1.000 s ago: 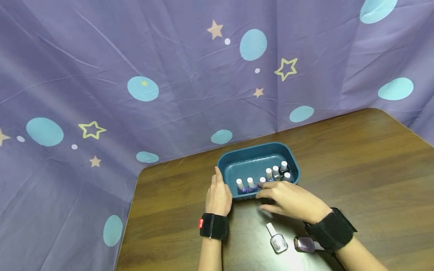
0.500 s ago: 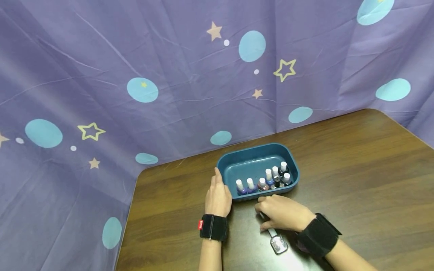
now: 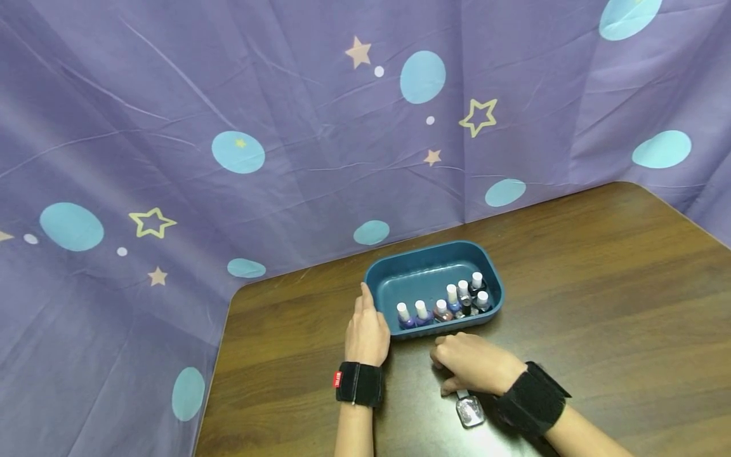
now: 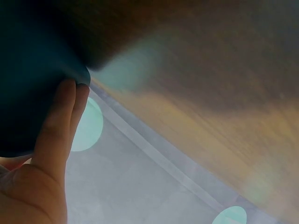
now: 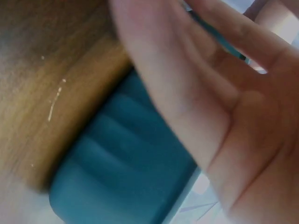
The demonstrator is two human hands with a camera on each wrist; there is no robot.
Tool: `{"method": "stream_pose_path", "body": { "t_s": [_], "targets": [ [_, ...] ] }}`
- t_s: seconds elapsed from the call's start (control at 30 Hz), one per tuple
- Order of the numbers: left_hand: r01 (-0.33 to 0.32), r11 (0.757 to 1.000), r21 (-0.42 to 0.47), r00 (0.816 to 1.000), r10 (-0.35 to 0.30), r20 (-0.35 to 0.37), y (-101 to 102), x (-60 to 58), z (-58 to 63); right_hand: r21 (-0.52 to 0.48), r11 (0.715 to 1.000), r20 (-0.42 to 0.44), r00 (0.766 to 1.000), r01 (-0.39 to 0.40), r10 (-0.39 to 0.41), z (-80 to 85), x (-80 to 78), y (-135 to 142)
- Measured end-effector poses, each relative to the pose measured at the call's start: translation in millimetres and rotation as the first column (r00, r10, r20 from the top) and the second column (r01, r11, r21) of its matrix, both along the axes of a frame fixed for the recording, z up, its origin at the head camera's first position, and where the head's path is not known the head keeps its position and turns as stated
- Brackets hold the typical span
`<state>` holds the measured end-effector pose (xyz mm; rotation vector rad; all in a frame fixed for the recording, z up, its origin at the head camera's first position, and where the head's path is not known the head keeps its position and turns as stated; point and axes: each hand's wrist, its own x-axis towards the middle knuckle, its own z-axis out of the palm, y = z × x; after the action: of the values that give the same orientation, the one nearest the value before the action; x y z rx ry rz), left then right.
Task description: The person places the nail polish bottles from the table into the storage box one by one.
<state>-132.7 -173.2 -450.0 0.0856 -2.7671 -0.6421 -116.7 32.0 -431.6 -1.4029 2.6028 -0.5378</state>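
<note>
My left hand (image 3: pixel 367 333) rests along the left side of a teal plastic basket (image 3: pixel 422 254), fingers straight against its wall; in the left wrist view two fingertips (image 4: pixel 66 86) touch the basket's corner. My right hand (image 3: pixel 476 362) is low over the table in front of the basket, thumb and fingers apart. Beneath its thumb lies a clear, glittery nail polish bottle (image 3: pixel 471 411), its white cap mostly hidden by the hand. In the right wrist view the thumb (image 5: pixel 163 79) crosses before the basket's ribbed wall (image 5: pixel 126 154); the fingertips are out of that frame.
Several nail polish bottles stand in the basket's front and right part, such as a purple one (image 3: pixel 421 314) with a white cap. The wooden table (image 3: pixel 599 285) meets a purple patterned curtain (image 3: pixel 320 127) behind the basket.
My right hand has drawn back from the basket's front edge to the glittery bottle. A black-capped bottle now shows in the basket; the right wrist covers the purple bottle on the table. Left hand unmoved.
</note>
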Motion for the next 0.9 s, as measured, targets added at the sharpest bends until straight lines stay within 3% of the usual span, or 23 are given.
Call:
{"method": "stream_pose_path", "body": {
  "t_s": [0.17, 0.5, 0.73, 0.9],
  "targets": [
    [-0.001, 1.000, 0.005, 1.000, 0.001, 0.002, 1, 0.5, 1.3, 0.015, 1.000, 0.040, 0.999, -0.006, 0.006, 2.9, 4.3, -1],
    [-0.012, 1.000, 0.014, 1.000, 0.011, 0.011, 0, 1.5, 0.9, -0.010, 0.995, 0.135, 0.986, -0.095, 0.096, 7.3, 10.0, -5],
    [-0.012, 1.000, 0.000, 1.000, 0.012, -0.011, -1, 1.8, 0.8, -0.156, 0.977, 0.089, 0.983, -0.148, 0.163, 11.7, 10.7, -13],
    [-0.006, 1.000, -0.001, 1.000, 0.006, -0.003, 1, 1.8, 1.7, -0.233, 0.964, 0.083, 0.985, -0.130, 0.153, 16.6, 10.6, -14]
  ]
}}
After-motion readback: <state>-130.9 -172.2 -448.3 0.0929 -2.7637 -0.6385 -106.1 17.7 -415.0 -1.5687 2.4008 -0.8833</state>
